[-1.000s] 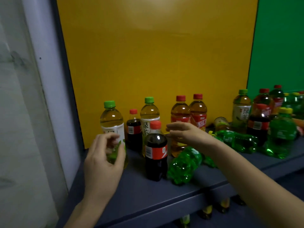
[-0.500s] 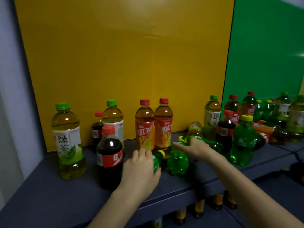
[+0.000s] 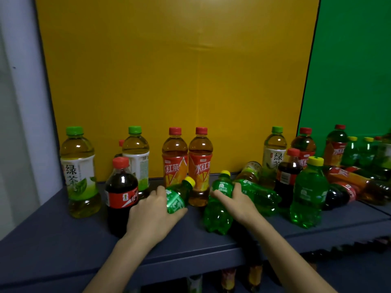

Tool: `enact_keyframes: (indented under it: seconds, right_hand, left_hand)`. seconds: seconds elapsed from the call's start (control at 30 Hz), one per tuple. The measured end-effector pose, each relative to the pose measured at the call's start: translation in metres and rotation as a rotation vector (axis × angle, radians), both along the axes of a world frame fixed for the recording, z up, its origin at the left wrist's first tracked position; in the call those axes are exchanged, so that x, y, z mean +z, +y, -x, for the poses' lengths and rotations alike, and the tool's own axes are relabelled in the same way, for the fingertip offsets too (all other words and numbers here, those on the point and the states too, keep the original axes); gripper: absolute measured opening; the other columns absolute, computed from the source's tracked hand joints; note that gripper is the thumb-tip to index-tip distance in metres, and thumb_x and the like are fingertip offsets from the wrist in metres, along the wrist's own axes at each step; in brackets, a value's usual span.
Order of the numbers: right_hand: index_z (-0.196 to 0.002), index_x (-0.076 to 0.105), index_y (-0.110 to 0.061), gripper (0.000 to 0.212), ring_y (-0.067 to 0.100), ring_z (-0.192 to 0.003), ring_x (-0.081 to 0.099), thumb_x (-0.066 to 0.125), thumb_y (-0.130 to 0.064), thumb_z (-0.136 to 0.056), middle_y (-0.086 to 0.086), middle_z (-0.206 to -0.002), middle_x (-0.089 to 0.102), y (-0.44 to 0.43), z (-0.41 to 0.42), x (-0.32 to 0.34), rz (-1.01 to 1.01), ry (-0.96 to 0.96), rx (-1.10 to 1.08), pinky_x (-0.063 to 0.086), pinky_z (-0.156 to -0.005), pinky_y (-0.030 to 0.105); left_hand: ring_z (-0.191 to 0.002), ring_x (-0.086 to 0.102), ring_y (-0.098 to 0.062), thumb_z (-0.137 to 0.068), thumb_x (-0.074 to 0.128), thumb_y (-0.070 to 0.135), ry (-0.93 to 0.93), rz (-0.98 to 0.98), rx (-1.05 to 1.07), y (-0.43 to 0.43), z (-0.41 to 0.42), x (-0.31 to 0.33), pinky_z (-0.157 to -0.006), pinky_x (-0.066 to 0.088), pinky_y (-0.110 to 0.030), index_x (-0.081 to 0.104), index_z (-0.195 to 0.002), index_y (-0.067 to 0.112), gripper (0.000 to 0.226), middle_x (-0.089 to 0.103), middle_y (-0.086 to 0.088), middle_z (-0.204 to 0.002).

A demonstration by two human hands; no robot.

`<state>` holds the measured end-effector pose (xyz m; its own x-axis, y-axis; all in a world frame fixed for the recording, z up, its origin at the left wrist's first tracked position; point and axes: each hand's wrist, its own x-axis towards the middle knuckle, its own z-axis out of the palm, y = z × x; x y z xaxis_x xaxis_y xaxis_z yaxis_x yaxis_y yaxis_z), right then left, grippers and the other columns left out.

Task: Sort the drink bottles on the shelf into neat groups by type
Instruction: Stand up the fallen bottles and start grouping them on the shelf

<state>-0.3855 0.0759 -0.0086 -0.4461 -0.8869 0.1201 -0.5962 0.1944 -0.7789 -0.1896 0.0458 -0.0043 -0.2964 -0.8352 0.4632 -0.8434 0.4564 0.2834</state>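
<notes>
Yellow board backs a blue-grey shelf, and a green board adjoins it on the right. Near the middle of the shelf the left hand grasps a small green plastic soda bottle with a yellow cap, fingers curled round its body; the bottle is tilted, cap pointing toward the back edge. Just beside it the right hand grasps a second green soda bottle, fingers wrapped across its label, its base on the shelf close to the front edge. Behind that hand a third green soda bottle lies on its side. Two amber iced-tea bottles with red labels and red caps stand touching each other near the back edge, right behind the held bottles. Toward the left end stand a pale green-tea bottle with a green cap, a dark cola bottle with a red cap and, behind the cola, another green-tea bottle. To the right stand one more green-tea bottle, a second cola bottle and an upright green soda bottle, with mixed bottles beyond them, some lying down.
</notes>
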Motion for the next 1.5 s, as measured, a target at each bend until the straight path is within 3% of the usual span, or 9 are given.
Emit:
enact_keyframes:
  seconds: [0.07, 0.17, 0.43, 0.63, 0.83, 1.0, 1.13, 1.27, 1.5]
  right_hand:
    - [-0.133, 0.027, -0.021, 0.069, 0.020, -0.104, 0.055, 0.059, -0.051, -0.080, 0.006, -0.126, 0.053, 0.007, -0.007, -0.004, 0.187, 0.023, 0.028, 0.046, -0.093, 0.036]
    - [-0.140, 0.016, -0.026, 0.082, 0.016, -0.119, 0.049, 0.061, -0.053, -0.078, -0.003, -0.137, 0.043, 0.015, -0.018, -0.009, 0.365, 0.124, 0.080, 0.043, -0.099, 0.035]
    - [-0.144, 0.015, -0.028, 0.087, 0.009, -0.122, 0.044, 0.060, -0.058, -0.076, -0.010, -0.133, 0.036, 0.016, -0.039, -0.020, 0.465, 0.232, 0.159, 0.045, -0.098, 0.035]
    - [-0.132, 0.032, -0.035, 0.063, 0.003, -0.111, 0.047, 0.061, -0.052, -0.079, -0.012, -0.114, 0.042, 0.010, -0.045, -0.030, 0.462, 0.189, 0.192, 0.041, -0.089, 0.022]
    - [-0.130, 0.038, -0.034, 0.063, 0.002, -0.111, 0.047, 0.042, -0.069, -0.078, -0.015, -0.118, 0.047, 0.023, -0.024, -0.021, 0.334, 0.240, 0.238, 0.043, -0.095, 0.029]
    - [-0.114, 0.059, -0.015, 0.025, 0.010, -0.102, 0.054, 0.050, -0.027, -0.093, -0.002, -0.109, 0.059, 0.036, 0.026, 0.008, 0.419, 0.324, 0.137, 0.045, -0.093, 0.034]
    - [-0.113, 0.061, -0.013, 0.024, 0.014, -0.108, 0.054, 0.047, -0.013, -0.094, 0.003, -0.116, 0.062, 0.033, 0.068, 0.034, 0.373, 0.274, 0.045, 0.042, -0.094, 0.026]
    - [-0.122, 0.055, -0.010, 0.031, 0.023, -0.117, 0.052, 0.040, -0.009, -0.095, 0.009, -0.126, 0.057, 0.010, 0.094, 0.053, 0.232, 0.250, 0.028, 0.042, -0.099, 0.037]
    - [-0.127, 0.047, -0.007, 0.036, 0.029, -0.120, 0.048, 0.039, -0.005, -0.092, 0.014, -0.131, 0.052, -0.020, 0.112, 0.064, 0.106, 0.239, 0.031, 0.042, -0.099, 0.043]
  left_hand:
    - [-0.104, 0.057, -0.022, -0.079, 0.052, 0.063, 0.178, -0.002, -0.021, 0.003, -0.001, -0.003, -0.073, 0.041, -0.030, 0.039, -0.115, 0.020, 0.058, 0.056, 0.000, -0.116]
    - [-0.108, 0.056, -0.025, -0.077, 0.061, 0.053, 0.423, 0.023, -0.099, 0.003, -0.001, -0.011, -0.082, 0.045, -0.034, 0.038, -0.124, 0.015, 0.065, 0.056, -0.005, -0.121]
    - [-0.117, 0.047, -0.015, -0.076, 0.072, 0.022, 0.802, -0.002, -0.238, -0.002, 0.002, -0.026, -0.092, 0.040, -0.026, 0.023, -0.135, 0.009, 0.077, 0.045, -0.009, -0.132]
    - [-0.117, 0.041, -0.009, -0.077, 0.071, 0.015, 0.812, -0.001, -0.260, -0.006, 0.004, -0.032, -0.093, 0.035, -0.020, 0.021, -0.137, 0.003, 0.079, 0.042, -0.010, -0.134]
    - [-0.130, 0.033, -0.021, -0.080, 0.066, 0.012, 0.753, 0.135, -0.167, 0.014, 0.002, -0.031, -0.104, 0.029, -0.028, 0.023, -0.141, 0.008, 0.075, 0.031, -0.012, -0.140]
    - [-0.110, 0.045, -0.006, -0.083, 0.052, 0.022, 0.757, 0.498, -0.319, 0.055, 0.021, -0.023, -0.097, 0.037, -0.015, 0.048, -0.117, 0.013, 0.036, 0.049, 0.002, -0.115]
    - [-0.089, 0.052, 0.000, -0.083, 0.045, 0.040, 0.606, 0.193, -0.477, 0.061, 0.079, -0.020, -0.074, 0.043, -0.016, 0.048, -0.101, 0.036, 0.019, 0.047, 0.019, -0.096]
    - [-0.107, 0.050, -0.020, -0.090, 0.047, 0.043, 0.444, -0.079, -0.313, 0.039, 0.156, -0.017, -0.089, 0.039, -0.029, 0.044, -0.123, 0.020, 0.041, 0.038, 0.004, -0.116]
    - [-0.135, 0.023, -0.035, -0.083, 0.054, 0.053, 0.279, -0.497, 0.004, -0.003, 0.225, -0.001, -0.106, 0.028, -0.042, 0.009, -0.143, 0.005, 0.089, 0.016, -0.019, -0.148]
